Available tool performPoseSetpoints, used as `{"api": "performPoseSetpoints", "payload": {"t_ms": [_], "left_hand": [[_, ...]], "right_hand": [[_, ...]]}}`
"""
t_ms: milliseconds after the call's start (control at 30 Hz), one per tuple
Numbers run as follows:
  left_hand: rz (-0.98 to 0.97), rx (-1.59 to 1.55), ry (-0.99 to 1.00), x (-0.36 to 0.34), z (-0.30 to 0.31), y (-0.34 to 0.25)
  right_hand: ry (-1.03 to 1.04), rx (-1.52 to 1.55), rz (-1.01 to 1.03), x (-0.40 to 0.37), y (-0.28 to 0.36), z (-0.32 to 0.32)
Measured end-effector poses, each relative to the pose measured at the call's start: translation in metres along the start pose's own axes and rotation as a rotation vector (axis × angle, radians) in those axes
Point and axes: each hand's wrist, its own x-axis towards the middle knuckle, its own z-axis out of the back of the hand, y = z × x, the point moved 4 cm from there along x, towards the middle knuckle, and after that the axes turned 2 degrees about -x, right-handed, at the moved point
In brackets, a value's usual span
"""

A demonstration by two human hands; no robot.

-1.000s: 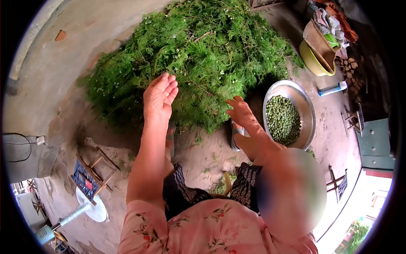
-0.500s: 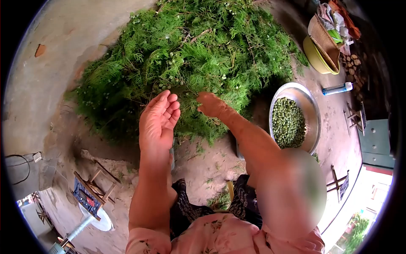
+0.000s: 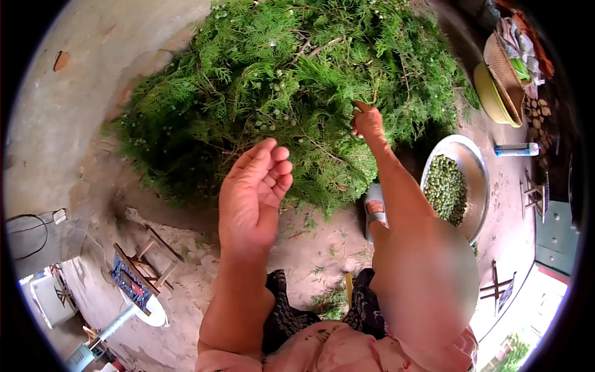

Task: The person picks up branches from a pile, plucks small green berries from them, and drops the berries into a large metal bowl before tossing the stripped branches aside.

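Observation:
A large heap of green conifer branches [image 3: 273, 80], dotted with small pale green cones, lies in front of me. My left hand [image 3: 255, 189] is held palm up at the heap's near edge, fingers half curled and nothing visible in the palm. Farther right, my right hand [image 3: 368, 122] reaches over the foliage, its index finger stretched out and the others bent, fingertips right at the sprigs. A wide metal basin [image 3: 478, 186] stands right of the heap, holding many small green cones [image 3: 443, 189].
A yellow basin [image 3: 493, 96] with a wicker basket [image 3: 503, 68] leans at the back right. Near it lies a white-and-blue tube [image 3: 517, 149]. A folding stool [image 3: 133, 282] stands at left. My sandalled foot [image 3: 375, 208] is beside the heap.
My right hand has moved right and farther over the heap. The left hand stays cupped. The view has shifted left, and my sandalled foot now shows more clearly.

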Motion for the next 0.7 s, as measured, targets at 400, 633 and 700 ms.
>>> {"api": "performPoseSetpoints", "payload": {"t_ms": [400,633,700], "left_hand": [[0.021,-0.059,0.046,0.000,0.003,-0.005],[0.004,-0.089,0.055,-0.002,0.005,-0.009],[-0.008,-0.105,0.049,-0.001,0.007,-0.012]], "right_hand": [[-0.418,-0.369,0.473,-0.020,0.025,0.029],[-0.343,0.063,0.517,-0.059,0.115,0.061],[-0.480,-0.133,0.731,-0.083,0.141,0.065]]}}
